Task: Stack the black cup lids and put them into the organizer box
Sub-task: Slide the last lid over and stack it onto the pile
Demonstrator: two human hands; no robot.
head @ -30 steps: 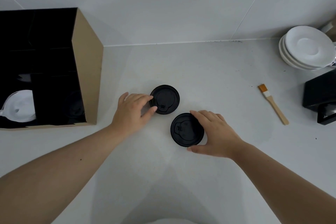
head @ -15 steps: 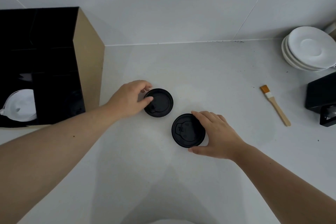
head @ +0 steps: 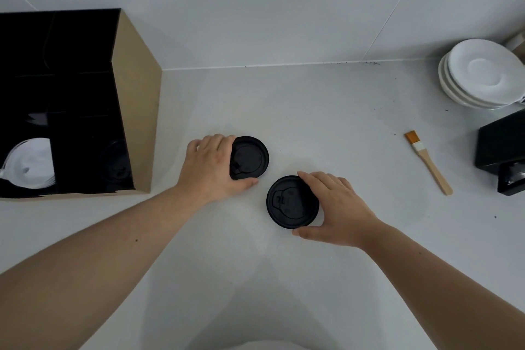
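Two black cup lids lying flat on the white counter [head: 284, 278] at frame centre, side by side, close but not touching, not stacked. Far lid [head: 250, 158] sitting up and left of the near lid [head: 291, 202].

Left hand [head: 211, 167] is gripping the far lid from its left edge: fingers [head: 218, 140] curling over the top-left rim, thumb running along the lower rim. Looks like a pinch across the lid, which is resting on the counter.

Right hand [head: 338, 207] is cupping the near lid from its right side: fingers lying on the upper-right rim, thumb at the lower-right edge. Also a pinch on the lid's edge, lid flat on the counter.

Organizer box [head: 136, 111] is sitting at the left of the frame, brown outer wall, black compartments inside. Something white [head: 29, 166] is showing in its lower-left compartment; can't tell what it is. Dark shapes in the compartment beside it, too dark to read.

Right side of frame: stack of white saucers [head: 480, 74] at upper right, a small wooden brush [head: 429, 162] with orange bristles below it, a black box [head: 502, 153] at the right edge.
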